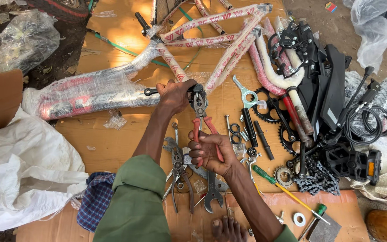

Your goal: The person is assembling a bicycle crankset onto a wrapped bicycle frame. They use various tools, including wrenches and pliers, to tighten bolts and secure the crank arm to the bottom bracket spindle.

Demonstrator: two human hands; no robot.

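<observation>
- Two hands are working on one spot: the right hand (209,152) is gripping the red handles of the pliers (201,114), its grip closed tight around them.
- Pliers are running with their long axis straight away from the person, handles in the right grip, dark head just beyond it and pressing on the frame joint.
- Left hand (174,95) is clamping the wrapped bicycle frame (175,67) at that joint, its grip closed over the tube, just beside the pliers' head and touching or nearly touching it; I cannot tell which.
- Frame is lying beyond both grips, its tubes fanning away and to either side, bundled in clear film and striped tape; a black lever end is sticking out just left of the left grip.
- Left hand is sitting nearer the frame; the right hand is sitting nearer the person's body, along the same line.
- Just below the right grip, loose tools are lying on the cardboard sheet (113,134) on the ground: a second pair of pliers (178,172) and an open-ended spanner (212,195).
- Right of the right grip, a green-handled screwdriver (283,188), a chainring (269,105), a chain (321,179) and a black pedal (354,163) are lying spread out.
- Well left of the grips, white sacking (21,175) is bunching beside a checked cloth (94,199).
</observation>
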